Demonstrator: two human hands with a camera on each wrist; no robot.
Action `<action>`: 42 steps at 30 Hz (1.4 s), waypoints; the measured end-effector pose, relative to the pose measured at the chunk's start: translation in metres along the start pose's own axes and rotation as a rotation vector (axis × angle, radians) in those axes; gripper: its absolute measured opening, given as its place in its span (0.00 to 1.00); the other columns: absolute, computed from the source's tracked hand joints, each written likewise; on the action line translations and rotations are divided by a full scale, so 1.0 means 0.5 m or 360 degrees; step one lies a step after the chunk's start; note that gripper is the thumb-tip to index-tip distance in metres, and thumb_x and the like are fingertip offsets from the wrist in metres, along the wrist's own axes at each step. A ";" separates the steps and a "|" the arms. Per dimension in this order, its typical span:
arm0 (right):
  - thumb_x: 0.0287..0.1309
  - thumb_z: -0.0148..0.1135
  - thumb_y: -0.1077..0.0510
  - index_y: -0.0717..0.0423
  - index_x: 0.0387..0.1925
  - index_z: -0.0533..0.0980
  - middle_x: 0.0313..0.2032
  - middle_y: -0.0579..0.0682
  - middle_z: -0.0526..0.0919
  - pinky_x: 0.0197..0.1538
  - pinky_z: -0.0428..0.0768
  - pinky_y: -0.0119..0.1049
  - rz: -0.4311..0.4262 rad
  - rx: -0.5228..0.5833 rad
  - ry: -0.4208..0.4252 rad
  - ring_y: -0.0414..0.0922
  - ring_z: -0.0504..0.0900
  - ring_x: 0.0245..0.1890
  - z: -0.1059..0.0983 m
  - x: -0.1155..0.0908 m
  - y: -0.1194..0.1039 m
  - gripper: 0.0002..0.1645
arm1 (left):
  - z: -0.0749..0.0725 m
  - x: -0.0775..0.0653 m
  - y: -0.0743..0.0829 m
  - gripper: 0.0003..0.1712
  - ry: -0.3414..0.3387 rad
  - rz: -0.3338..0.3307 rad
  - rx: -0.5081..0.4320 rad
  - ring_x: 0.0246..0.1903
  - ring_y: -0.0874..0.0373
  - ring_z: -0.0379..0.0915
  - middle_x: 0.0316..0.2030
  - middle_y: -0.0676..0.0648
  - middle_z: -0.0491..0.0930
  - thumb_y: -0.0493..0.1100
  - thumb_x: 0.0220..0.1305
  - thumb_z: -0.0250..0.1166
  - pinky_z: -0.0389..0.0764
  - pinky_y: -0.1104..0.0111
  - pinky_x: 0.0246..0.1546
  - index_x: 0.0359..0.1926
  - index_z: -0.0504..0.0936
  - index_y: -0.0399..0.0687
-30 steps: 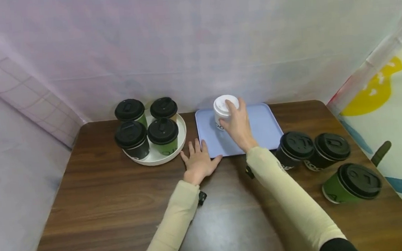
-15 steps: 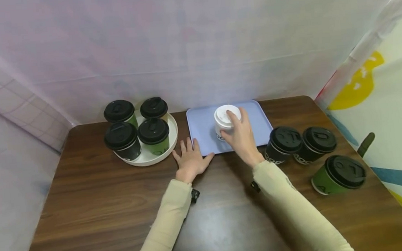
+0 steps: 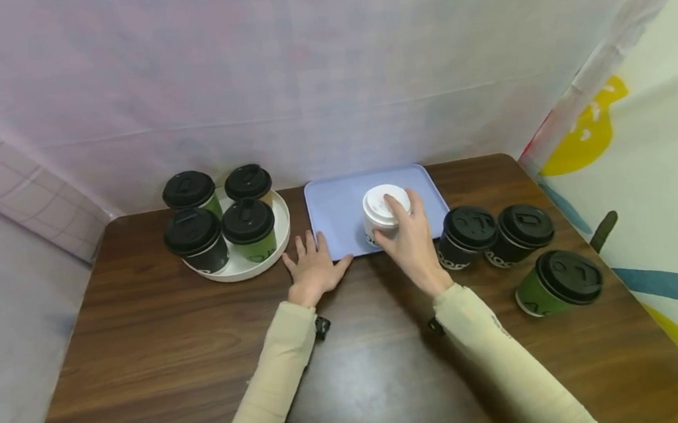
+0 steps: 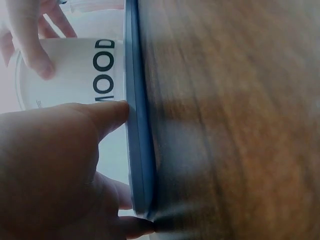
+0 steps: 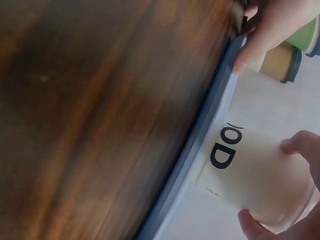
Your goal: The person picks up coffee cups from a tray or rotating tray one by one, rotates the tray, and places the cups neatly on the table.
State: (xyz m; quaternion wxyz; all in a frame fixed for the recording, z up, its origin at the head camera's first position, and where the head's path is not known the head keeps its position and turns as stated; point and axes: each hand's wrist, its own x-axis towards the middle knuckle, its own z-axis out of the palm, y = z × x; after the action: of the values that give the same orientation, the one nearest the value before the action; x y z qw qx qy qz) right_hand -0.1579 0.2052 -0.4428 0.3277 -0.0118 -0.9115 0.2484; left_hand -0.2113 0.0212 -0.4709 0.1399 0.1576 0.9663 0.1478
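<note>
Take twelve o'clock as away from you. Your right hand (image 3: pixel 413 245) reaches toward eleven o'clock and grasps the white cup (image 3: pixel 377 218), with thumb and fingers bent around it from the right side. The cup is upright, at six o'clock within the blue tray (image 3: pixel 339 215); whether its bottom touches the tray, I cannot tell. Your left hand (image 3: pixel 312 270) points toward one o'clock, its fingers released and spread, the thumb touching the tray's rim. At its ten o'clock is the plate (image 3: pixel 284 234), bearing four lidded cups (image 3: pixel 249 228).
</note>
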 end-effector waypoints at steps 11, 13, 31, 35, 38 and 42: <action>0.39 0.75 0.57 0.53 0.59 0.71 0.62 0.68 0.63 0.61 0.72 0.54 -0.0010 -0.0003 0.0063 0.64 0.69 0.60 -0.026 -0.015 -0.009 0.41 | -0.002 -0.003 0.003 0.55 0.0007 -0.0002 -0.0019 0.74 0.39 0.29 0.75 0.38 0.36 0.74 0.62 0.45 0.37 0.34 0.66 0.75 0.42 0.44; 0.39 0.76 0.57 0.54 0.59 0.72 0.62 0.68 0.63 0.61 0.72 0.55 -0.0011 -0.0010 0.0067 0.64 0.69 0.60 -0.031 -0.019 -0.012 0.41 | -0.002 -0.003 0.003 0.55 0.0002 -0.0003 -0.0018 0.74 0.39 0.28 0.75 0.38 0.36 0.75 0.62 0.45 0.37 0.34 0.66 0.75 0.42 0.44; 0.34 0.77 0.58 0.52 0.57 0.73 0.61 0.68 0.66 0.55 0.75 0.58 -0.0082 -0.0018 0.0031 0.65 0.71 0.57 -0.120 -0.152 -0.020 0.41 | -0.004 -0.009 0.002 0.54 -0.0012 0.0019 -0.0067 0.74 0.39 0.27 0.75 0.38 0.35 0.73 0.63 0.45 0.35 0.34 0.66 0.75 0.41 0.44; 0.32 0.77 0.59 0.53 0.57 0.74 0.60 0.68 0.66 0.54 0.76 0.58 -0.0069 -0.0037 0.0061 0.65 0.71 0.57 -0.153 -0.187 -0.010 0.42 | -0.005 -0.008 -0.001 0.54 -0.0013 0.0033 -0.0060 0.74 0.39 0.27 0.75 0.38 0.35 0.73 0.63 0.45 0.35 0.34 0.66 0.75 0.41 0.44; 0.31 0.78 0.60 0.53 0.57 0.74 0.60 0.67 0.67 0.53 0.76 0.58 -0.0054 -0.0065 0.0071 0.64 0.71 0.57 -0.177 -0.212 0.001 0.43 | -0.006 -0.007 -0.003 0.54 -0.0023 0.0043 -0.0055 0.74 0.38 0.27 0.75 0.37 0.35 0.74 0.62 0.44 0.36 0.33 0.65 0.75 0.41 0.43; 0.28 0.78 0.63 0.53 0.57 0.74 0.59 0.68 0.67 0.49 0.77 0.60 -0.0051 -0.0106 0.0098 0.65 0.72 0.55 -0.207 -0.238 0.018 0.44 | -0.007 -0.007 -0.002 0.55 -0.0030 0.0043 -0.0060 0.74 0.38 0.27 0.75 0.37 0.34 0.74 0.62 0.44 0.36 0.33 0.65 0.75 0.40 0.43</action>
State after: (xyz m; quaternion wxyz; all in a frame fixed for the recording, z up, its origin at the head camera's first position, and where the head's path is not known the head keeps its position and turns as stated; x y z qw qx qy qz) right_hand -0.0033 0.2372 -0.4486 0.3590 -0.0158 -0.9088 0.2122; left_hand -0.2095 0.0180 -0.4673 0.1499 0.1694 0.9598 0.1663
